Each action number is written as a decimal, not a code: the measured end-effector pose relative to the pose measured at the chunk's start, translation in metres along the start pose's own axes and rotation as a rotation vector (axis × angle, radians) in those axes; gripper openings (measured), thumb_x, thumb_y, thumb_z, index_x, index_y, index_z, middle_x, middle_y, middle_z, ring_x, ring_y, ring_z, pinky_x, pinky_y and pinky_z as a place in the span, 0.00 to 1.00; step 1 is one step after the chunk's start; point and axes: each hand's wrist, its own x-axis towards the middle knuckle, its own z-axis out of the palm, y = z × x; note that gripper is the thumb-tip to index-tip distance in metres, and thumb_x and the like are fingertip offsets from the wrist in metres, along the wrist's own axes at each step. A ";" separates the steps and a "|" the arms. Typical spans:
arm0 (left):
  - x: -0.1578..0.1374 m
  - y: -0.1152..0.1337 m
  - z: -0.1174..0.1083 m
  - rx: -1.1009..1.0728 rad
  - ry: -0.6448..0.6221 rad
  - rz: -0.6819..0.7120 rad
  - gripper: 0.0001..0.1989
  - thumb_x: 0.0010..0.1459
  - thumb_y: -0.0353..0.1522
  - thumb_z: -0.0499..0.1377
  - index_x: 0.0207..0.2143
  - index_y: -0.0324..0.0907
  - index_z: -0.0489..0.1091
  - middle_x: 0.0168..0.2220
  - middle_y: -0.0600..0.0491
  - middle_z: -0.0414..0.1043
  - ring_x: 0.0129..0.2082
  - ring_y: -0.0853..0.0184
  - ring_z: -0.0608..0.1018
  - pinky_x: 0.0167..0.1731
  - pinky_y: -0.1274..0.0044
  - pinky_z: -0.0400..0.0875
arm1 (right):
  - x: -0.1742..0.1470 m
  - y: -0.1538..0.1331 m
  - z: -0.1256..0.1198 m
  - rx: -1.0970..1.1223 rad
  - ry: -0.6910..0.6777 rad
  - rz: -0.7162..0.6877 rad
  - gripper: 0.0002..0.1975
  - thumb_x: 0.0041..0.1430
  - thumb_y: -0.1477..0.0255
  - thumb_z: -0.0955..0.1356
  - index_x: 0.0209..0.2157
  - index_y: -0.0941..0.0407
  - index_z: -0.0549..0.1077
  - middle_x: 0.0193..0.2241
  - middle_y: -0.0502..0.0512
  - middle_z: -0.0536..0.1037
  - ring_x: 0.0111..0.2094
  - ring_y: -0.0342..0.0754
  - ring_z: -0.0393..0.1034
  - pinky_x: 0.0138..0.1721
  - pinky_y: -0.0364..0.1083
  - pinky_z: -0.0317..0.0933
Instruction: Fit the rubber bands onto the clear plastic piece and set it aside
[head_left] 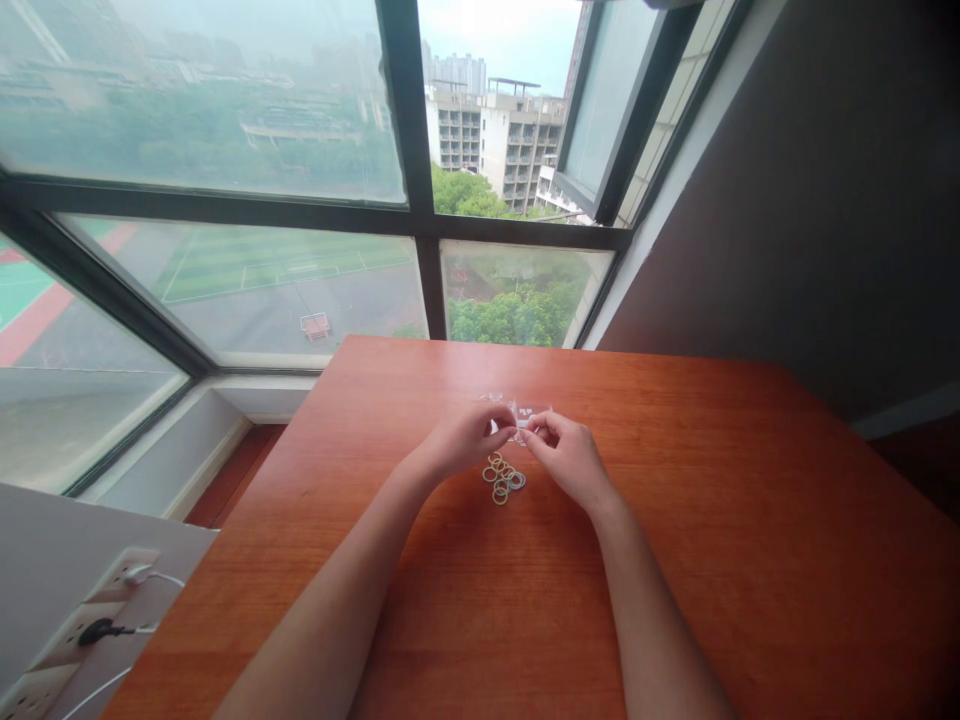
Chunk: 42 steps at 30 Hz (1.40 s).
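Note:
My left hand (pixel 478 434) and my right hand (pixel 564 450) meet above the far middle of the table, fingertips almost touching. Thumb and fingers are pinched together on each hand. Something small and pale shows between them, too small to make out. Just behind the fingers lies a clear plastic bag (pixel 523 412) with dark print, partly covered by the hands. Several thin rings (pixel 500 470), like small hair ties in yellowish and grey tones, lie in a loose overlapping cluster on the table below my hands.
The reddish-brown wooden table (pixel 480 620) reaches up to a dark-framed window (pixel 427 230). One window pane (pixel 611 110) at the upper right stands open. At the lower left, a wall socket strip (pixel 79 630) holds plugs with cables. A dark wall (pixel 810 200) rises on the right.

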 end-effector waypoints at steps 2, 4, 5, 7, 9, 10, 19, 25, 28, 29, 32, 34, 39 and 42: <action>0.000 0.000 0.000 0.000 0.001 -0.001 0.08 0.58 0.30 0.56 0.31 0.39 0.73 0.27 0.54 0.72 0.26 0.72 0.70 0.26 0.81 0.62 | 0.000 0.000 0.000 0.007 -0.001 0.001 0.08 0.54 0.66 0.68 0.31 0.56 0.74 0.21 0.47 0.71 0.23 0.42 0.62 0.27 0.41 0.54; 0.000 0.000 0.000 -0.003 -0.003 0.001 0.07 0.58 0.30 0.55 0.31 0.39 0.73 0.27 0.54 0.72 0.26 0.72 0.70 0.26 0.81 0.62 | 0.000 0.000 0.000 0.010 0.000 0.003 0.07 0.54 0.66 0.68 0.31 0.56 0.74 0.21 0.47 0.71 0.23 0.42 0.62 0.27 0.41 0.54; 0.000 0.000 0.000 -0.001 -0.002 0.000 0.07 0.58 0.30 0.56 0.32 0.39 0.73 0.27 0.54 0.72 0.27 0.72 0.70 0.26 0.81 0.62 | 0.000 0.000 0.000 0.011 0.001 0.003 0.07 0.54 0.66 0.68 0.31 0.56 0.74 0.21 0.47 0.71 0.23 0.42 0.62 0.27 0.41 0.54; -0.001 -0.001 0.000 0.007 0.007 -0.002 0.07 0.58 0.30 0.56 0.32 0.39 0.73 0.28 0.54 0.72 0.27 0.72 0.70 0.26 0.82 0.62 | 0.000 -0.001 0.000 0.016 0.003 0.005 0.07 0.54 0.66 0.68 0.30 0.56 0.74 0.21 0.46 0.71 0.23 0.41 0.61 0.27 0.41 0.54; -0.001 -0.001 0.000 0.021 0.015 0.000 0.07 0.58 0.30 0.56 0.31 0.38 0.73 0.28 0.54 0.72 0.27 0.72 0.70 0.26 0.82 0.62 | -0.001 -0.002 0.000 0.021 0.000 0.008 0.08 0.54 0.66 0.68 0.30 0.56 0.74 0.21 0.46 0.70 0.23 0.41 0.61 0.26 0.41 0.53; -0.001 -0.001 0.000 0.026 0.012 0.004 0.07 0.58 0.30 0.56 0.31 0.38 0.73 0.28 0.54 0.72 0.27 0.72 0.70 0.26 0.82 0.62 | -0.001 -0.003 0.000 0.023 -0.001 0.010 0.08 0.54 0.66 0.68 0.30 0.56 0.74 0.20 0.46 0.70 0.22 0.41 0.61 0.26 0.40 0.53; -0.001 -0.001 0.001 0.039 0.009 0.000 0.07 0.59 0.31 0.56 0.32 0.38 0.73 0.28 0.53 0.72 0.27 0.72 0.70 0.26 0.82 0.62 | -0.001 -0.005 0.000 0.032 -0.008 0.025 0.09 0.54 0.65 0.68 0.30 0.56 0.74 0.19 0.45 0.68 0.22 0.41 0.59 0.25 0.40 0.52; -0.001 -0.003 -0.002 0.115 0.003 0.016 0.08 0.59 0.31 0.55 0.30 0.38 0.73 0.27 0.53 0.72 0.26 0.72 0.70 0.26 0.81 0.60 | -0.001 -0.003 0.000 0.024 -0.020 0.017 0.09 0.55 0.65 0.67 0.30 0.56 0.74 0.20 0.46 0.69 0.22 0.41 0.60 0.26 0.41 0.52; -0.002 -0.010 -0.013 0.219 0.041 -0.010 0.09 0.60 0.32 0.55 0.30 0.38 0.73 0.27 0.53 0.73 0.24 0.72 0.69 0.25 0.81 0.59 | 0.000 0.000 -0.005 -0.010 -0.061 0.008 0.09 0.56 0.66 0.66 0.32 0.56 0.75 0.21 0.47 0.71 0.24 0.42 0.63 0.28 0.41 0.54; -0.003 -0.014 -0.017 0.253 0.058 -0.020 0.10 0.60 0.33 0.55 0.30 0.39 0.73 0.26 0.53 0.73 0.24 0.72 0.69 0.25 0.81 0.59 | 0.000 0.002 -0.007 -0.023 -0.085 0.009 0.09 0.56 0.66 0.66 0.32 0.56 0.75 0.22 0.47 0.72 0.25 0.42 0.63 0.28 0.41 0.54; -0.005 -0.021 -0.027 0.327 0.071 -0.049 0.10 0.61 0.33 0.55 0.29 0.39 0.73 0.27 0.53 0.74 0.24 0.71 0.69 0.24 0.80 0.57 | -0.001 0.004 -0.014 -0.048 -0.176 0.026 0.08 0.55 0.68 0.66 0.31 0.56 0.75 0.24 0.48 0.73 0.26 0.42 0.65 0.29 0.41 0.55; -0.006 -0.024 -0.028 0.349 0.069 -0.060 0.10 0.61 0.34 0.54 0.30 0.40 0.73 0.28 0.53 0.74 0.24 0.71 0.69 0.24 0.80 0.57 | -0.003 0.004 -0.016 -0.059 -0.259 0.032 0.07 0.54 0.69 0.66 0.31 0.56 0.75 0.24 0.47 0.73 0.26 0.42 0.65 0.29 0.40 0.56; -0.006 -0.022 -0.022 0.364 0.070 -0.059 0.09 0.59 0.33 0.56 0.30 0.41 0.74 0.27 0.53 0.74 0.23 0.72 0.69 0.24 0.80 0.57 | -0.007 0.002 -0.010 -0.137 -0.448 0.036 0.05 0.51 0.71 0.68 0.30 0.55 0.77 0.22 0.47 0.73 0.24 0.41 0.64 0.25 0.39 0.53; -0.006 -0.022 -0.021 0.371 0.103 -0.046 0.08 0.58 0.33 0.56 0.31 0.41 0.74 0.28 0.53 0.75 0.24 0.71 0.70 0.24 0.80 0.58 | -0.008 0.003 -0.007 -0.195 -0.454 0.023 0.04 0.50 0.71 0.69 0.28 0.55 0.77 0.21 0.47 0.73 0.23 0.41 0.63 0.24 0.39 0.52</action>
